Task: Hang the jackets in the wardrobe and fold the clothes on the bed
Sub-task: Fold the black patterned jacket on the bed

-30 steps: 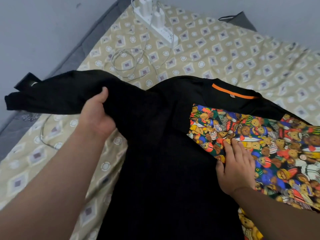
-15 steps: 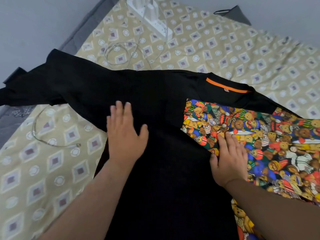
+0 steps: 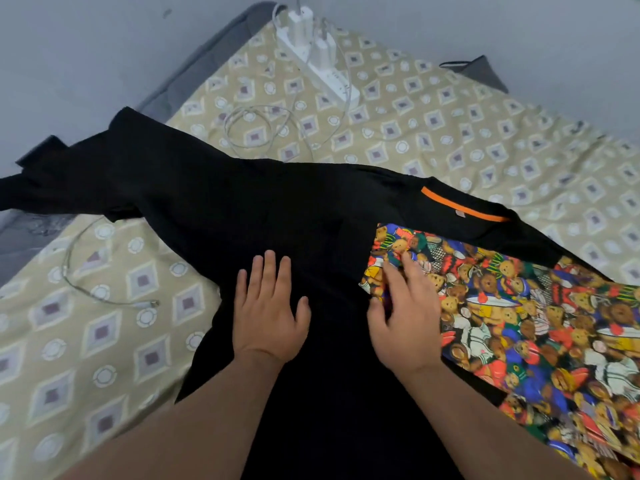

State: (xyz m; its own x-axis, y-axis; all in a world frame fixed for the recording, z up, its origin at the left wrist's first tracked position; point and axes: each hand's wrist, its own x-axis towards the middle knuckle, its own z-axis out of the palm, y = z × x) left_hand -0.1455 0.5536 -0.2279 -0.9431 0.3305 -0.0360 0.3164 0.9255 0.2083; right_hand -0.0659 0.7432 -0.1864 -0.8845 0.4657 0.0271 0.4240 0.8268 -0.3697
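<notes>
You've dropped the sleeve (image 3: 86,178); your left hand (image 3: 268,317) lies flat on the black shirt (image 3: 311,216). Your right hand (image 3: 405,320) touches the bear-print cloth (image 3: 519,306), fingers straight

The shirt (image 3: 277,209) lies spread on the bed (image 3: 485,133), one sleeve reaching the bed's left edge. A second garment (image 3: 536,323) lies on the shirt's right part; the left hand (image 3: 266,317) rests on the shirt's middle, the right hand (image 3: 405,317) on that garment's left edge. Behind the shirt lie a coiled cable (image 3: 256,129) and, farther back, a power strip (image 3: 322,64); another cable (image 3: 79,271) lies to its left.
</notes>
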